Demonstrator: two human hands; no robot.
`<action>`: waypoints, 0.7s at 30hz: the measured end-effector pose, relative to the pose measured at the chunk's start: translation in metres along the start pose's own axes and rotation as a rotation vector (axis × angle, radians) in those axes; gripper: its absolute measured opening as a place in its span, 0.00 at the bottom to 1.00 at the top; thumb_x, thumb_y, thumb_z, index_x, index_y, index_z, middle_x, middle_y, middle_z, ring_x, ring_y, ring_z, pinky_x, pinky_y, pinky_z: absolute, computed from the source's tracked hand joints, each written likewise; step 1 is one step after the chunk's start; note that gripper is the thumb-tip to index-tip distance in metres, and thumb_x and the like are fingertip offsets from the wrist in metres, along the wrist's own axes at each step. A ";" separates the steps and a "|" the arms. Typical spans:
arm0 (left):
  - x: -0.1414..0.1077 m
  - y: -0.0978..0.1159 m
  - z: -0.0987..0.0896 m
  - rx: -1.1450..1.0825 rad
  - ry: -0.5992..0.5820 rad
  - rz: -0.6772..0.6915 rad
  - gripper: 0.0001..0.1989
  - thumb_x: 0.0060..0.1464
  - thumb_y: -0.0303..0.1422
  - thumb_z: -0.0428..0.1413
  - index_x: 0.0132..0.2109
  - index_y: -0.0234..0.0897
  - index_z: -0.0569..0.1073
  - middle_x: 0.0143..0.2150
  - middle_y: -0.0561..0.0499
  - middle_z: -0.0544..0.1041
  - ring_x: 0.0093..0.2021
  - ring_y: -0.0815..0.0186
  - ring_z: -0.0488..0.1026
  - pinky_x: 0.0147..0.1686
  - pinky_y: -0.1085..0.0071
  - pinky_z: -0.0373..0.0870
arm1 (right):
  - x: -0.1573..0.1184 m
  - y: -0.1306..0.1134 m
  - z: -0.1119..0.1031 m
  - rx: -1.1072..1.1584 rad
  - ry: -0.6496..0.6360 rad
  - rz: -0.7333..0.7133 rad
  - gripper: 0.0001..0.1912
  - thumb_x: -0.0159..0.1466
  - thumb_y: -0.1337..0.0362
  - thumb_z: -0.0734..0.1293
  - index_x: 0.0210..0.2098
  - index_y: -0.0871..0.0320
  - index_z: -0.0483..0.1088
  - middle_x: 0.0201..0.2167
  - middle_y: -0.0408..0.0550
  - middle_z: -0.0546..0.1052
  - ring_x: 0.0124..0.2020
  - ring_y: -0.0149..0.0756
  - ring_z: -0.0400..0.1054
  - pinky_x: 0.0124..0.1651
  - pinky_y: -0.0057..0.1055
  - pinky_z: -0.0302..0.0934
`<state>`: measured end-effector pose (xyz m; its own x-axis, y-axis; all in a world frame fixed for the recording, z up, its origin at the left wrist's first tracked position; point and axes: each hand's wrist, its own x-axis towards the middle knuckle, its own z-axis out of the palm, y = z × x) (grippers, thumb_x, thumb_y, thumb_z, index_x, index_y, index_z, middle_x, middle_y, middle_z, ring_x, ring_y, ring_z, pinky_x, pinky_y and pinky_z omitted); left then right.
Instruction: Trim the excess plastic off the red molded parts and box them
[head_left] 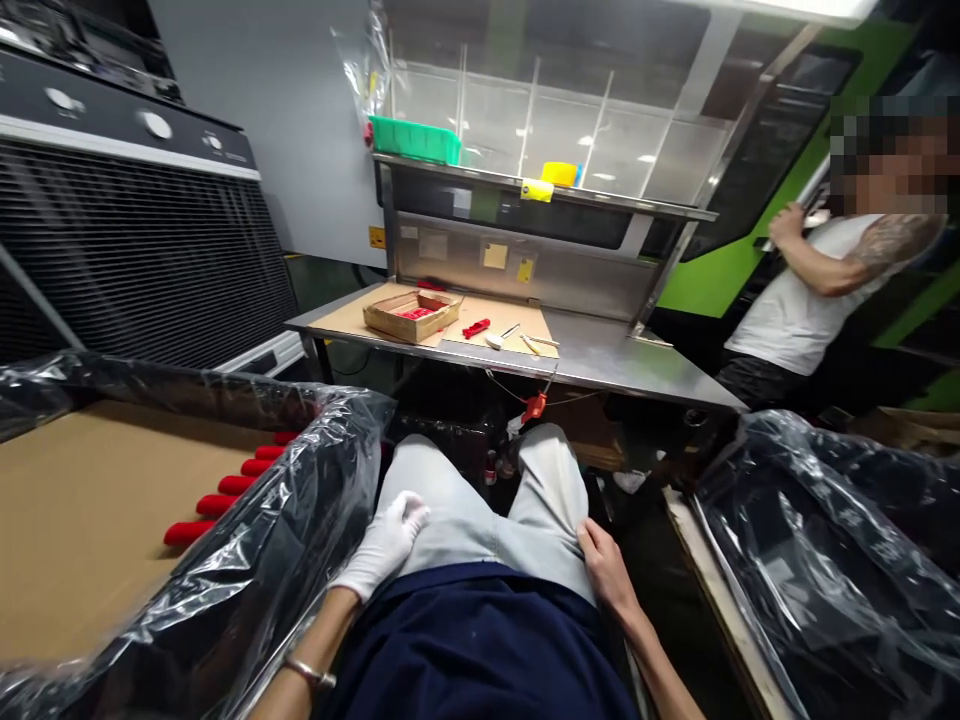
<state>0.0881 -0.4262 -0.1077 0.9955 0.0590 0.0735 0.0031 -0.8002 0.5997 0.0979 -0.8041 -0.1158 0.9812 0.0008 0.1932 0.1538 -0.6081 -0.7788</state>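
Observation:
My left hand [390, 540], in a white glove, rests on my left thigh with its fingers loosely curled in; nothing shows in it. On the outer side of my right thigh, my bare right hand [604, 565] has its fingers closed on the pale trouser leg [551, 480], where the cloth puckers. In front of my knees hangs a red-handled tool [535, 405] at the bench edge; its kind is hard to make out. Several red rod-shaped pieces [217, 503] lie in a row on cardboard in the plastic-lined box to my left.
The metal workbench [600, 350] holds a cardboard box [405, 325] with red pieces, a red part [476, 328] and small tools [529, 345]. A green bin [416, 140] sits on its shelf. Black plastic [840, 540] covers a container at right. Another person [802, 290] stands beyond.

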 end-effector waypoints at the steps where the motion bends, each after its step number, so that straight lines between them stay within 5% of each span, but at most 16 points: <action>1: 0.000 0.002 -0.001 0.013 -0.008 0.013 0.20 0.62 0.41 0.47 0.53 0.34 0.72 0.49 0.43 0.76 0.44 0.62 0.74 0.47 0.69 0.69 | -0.005 -0.002 -0.002 -0.014 -0.024 -0.003 0.23 0.68 0.46 0.55 0.25 0.55 0.60 0.23 0.41 0.67 0.27 0.33 0.61 0.31 0.29 0.55; 4: 0.005 0.003 -0.010 0.087 -0.048 0.055 0.22 0.57 0.43 0.54 0.55 0.39 0.74 0.56 0.43 0.73 0.52 0.56 0.71 0.53 0.63 0.66 | -0.015 -0.007 -0.007 -0.065 -0.101 -0.015 0.22 0.66 0.45 0.56 0.25 0.54 0.60 0.23 0.42 0.69 0.27 0.34 0.62 0.32 0.29 0.55; 10: 0.015 0.008 -0.013 0.174 -0.055 0.058 0.08 0.54 0.37 0.56 0.33 0.40 0.78 0.45 0.44 0.76 0.49 0.53 0.70 0.49 0.61 0.65 | -0.012 -0.008 -0.008 -0.169 -0.156 -0.011 0.22 0.68 0.46 0.51 0.26 0.53 0.58 0.24 0.43 0.69 0.28 0.36 0.64 0.34 0.31 0.56; 16: 0.015 0.015 -0.016 0.185 -0.017 -0.013 0.09 0.59 0.34 0.49 0.39 0.37 0.73 0.43 0.43 0.77 0.46 0.57 0.72 0.50 0.64 0.64 | 0.016 -0.017 0.002 -0.306 -0.169 -0.050 0.14 0.66 0.52 0.58 0.37 0.56 0.66 0.40 0.53 0.75 0.42 0.41 0.68 0.44 0.34 0.56; 21: -0.008 0.023 -0.025 0.128 -0.051 -0.097 0.15 0.62 0.35 0.43 0.39 0.35 0.73 0.40 0.41 0.79 0.43 0.56 0.76 0.47 0.64 0.66 | 0.024 -0.027 0.006 -0.378 -0.270 -0.035 0.12 0.68 0.59 0.58 0.34 0.59 0.68 0.32 0.49 0.74 0.37 0.36 0.68 0.42 0.33 0.57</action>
<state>0.0783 -0.4303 -0.0750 0.9935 0.1113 -0.0224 0.1077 -0.8619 0.4954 0.1184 -0.7829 -0.0942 0.9792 0.2023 0.0144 0.1830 -0.8507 -0.4927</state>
